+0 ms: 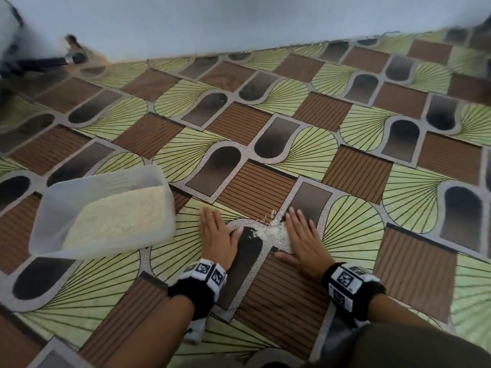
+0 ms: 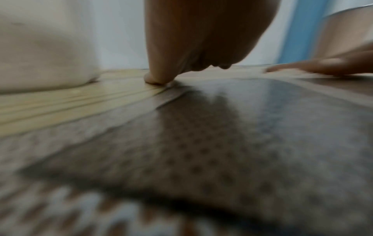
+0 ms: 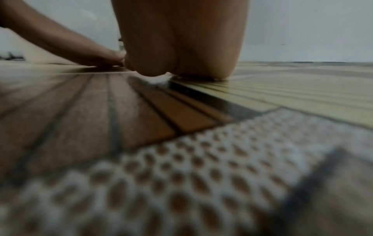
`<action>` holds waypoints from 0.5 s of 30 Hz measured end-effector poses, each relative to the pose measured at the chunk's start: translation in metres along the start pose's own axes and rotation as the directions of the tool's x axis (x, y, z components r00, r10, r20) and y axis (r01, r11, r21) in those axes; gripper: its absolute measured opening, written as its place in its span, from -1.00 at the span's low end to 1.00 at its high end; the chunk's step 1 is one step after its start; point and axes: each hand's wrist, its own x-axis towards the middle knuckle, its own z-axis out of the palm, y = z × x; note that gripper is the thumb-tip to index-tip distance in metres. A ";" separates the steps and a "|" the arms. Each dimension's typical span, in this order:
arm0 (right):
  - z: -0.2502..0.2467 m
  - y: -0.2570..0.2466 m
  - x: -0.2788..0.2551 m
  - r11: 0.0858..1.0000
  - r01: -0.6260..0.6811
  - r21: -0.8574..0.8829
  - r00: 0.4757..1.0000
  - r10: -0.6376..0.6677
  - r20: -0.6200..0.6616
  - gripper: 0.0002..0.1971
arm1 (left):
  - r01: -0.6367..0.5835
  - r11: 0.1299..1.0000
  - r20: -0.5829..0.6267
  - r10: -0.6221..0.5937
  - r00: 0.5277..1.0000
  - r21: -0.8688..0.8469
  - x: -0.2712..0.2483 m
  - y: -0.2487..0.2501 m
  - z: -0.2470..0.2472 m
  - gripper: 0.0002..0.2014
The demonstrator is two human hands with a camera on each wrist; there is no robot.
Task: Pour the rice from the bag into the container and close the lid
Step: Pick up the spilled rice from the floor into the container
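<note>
A clear plastic container (image 1: 47,224) stands on the patterned floor at the left, holding white rice (image 1: 119,216), with no lid on it. A small heap of spilled rice (image 1: 273,231) lies on the floor between my two hands. My left hand (image 1: 218,232) lies flat on the floor left of the heap, fingers straight. My right hand (image 1: 303,237) lies flat just right of the heap, its inner edge against the grains. In the right wrist view the spilled rice (image 3: 159,79) shows under my palm. The container (image 2: 40,52) fills the left of the left wrist view. No bag or lid is visible.
The floor covering (image 1: 345,128) has a brown, green and grey pattern and runs to a pale wall (image 1: 239,22) at the back. A blurred dark object (image 1: 39,62) lies at the far left by the wall. My knee (image 1: 398,349) is at the bottom right.
</note>
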 end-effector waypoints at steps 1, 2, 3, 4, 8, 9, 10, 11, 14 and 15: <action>0.002 -0.003 0.001 0.999 0.044 -0.011 0.999 -0.044 -0.001 0.15 | -0.074 0.997 0.026 0.074 0.997 0.007 -0.002 0.004 0.003 -0.13; 0.003 -0.006 0.002 0.997 0.073 -0.010 0.997 -0.073 -0.007 0.14 | -0.144 0.990 0.041 0.144 0.989 0.008 -0.005 0.008 0.007 -0.05; 0.002 -0.007 0.002 0.997 0.081 0.004 0.997 -0.081 -0.018 0.13 | -0.196 0.981 0.049 0.195 0.980 0.009 -0.008 0.009 0.010 0.02; 0.001 -0.007 0.001 0.997 0.070 0.026 0.997 -0.069 -0.033 0.12 | -0.229 0.973 0.042 0.228 0.973 0.024 -0.010 0.009 0.012 0.05; -0.003 0.010 -0.009 0.998 -0.046 0.042 0.997 0.048 -0.054 0.17 | -0.151 0.985 -0.059 0.156 0.986 0.087 -0.016 -0.012 0.003 0.06; -0.002 0.014 -0.012 0.998 -0.052 0.035 0.998 0.054 -0.044 0.18 | -0.116 0.991 -0.096 0.123 0.988 0.073 -0.015 -0.022 -0.001 0.04; -0.001 0.018 -0.013 0.998 -0.049 0.034 0.998 0.050 -0.038 0.20 | -0.092 0.993 -0.123 0.100 0.987 0.072 -0.015 -0.033 -0.006 0.02; 0.000 0.020 -0.013 0.999 -0.043 0.034 0.999 0.044 -0.032 0.20 | -0.075 0.993 -0.127 0.086 0.988 0.090 -0.014 -0.043 -0.011 -0.03; 0.001 0.020 -0.012 0.999 -0.035 0.030 0.998 0.037 -0.054 0.22 | -0.047 0.989 -0.023 0.051 0.998 0.143 -0.015 -0.059 -0.019 -0.18; 0.002 0.020 -0.011 0.999 -0.041 0.025 0.997 0.042 -0.061 0.22 | -0.024 0.990 0.008 0.023 1.000 0.137 -0.014 -0.059 -0.017 -0.20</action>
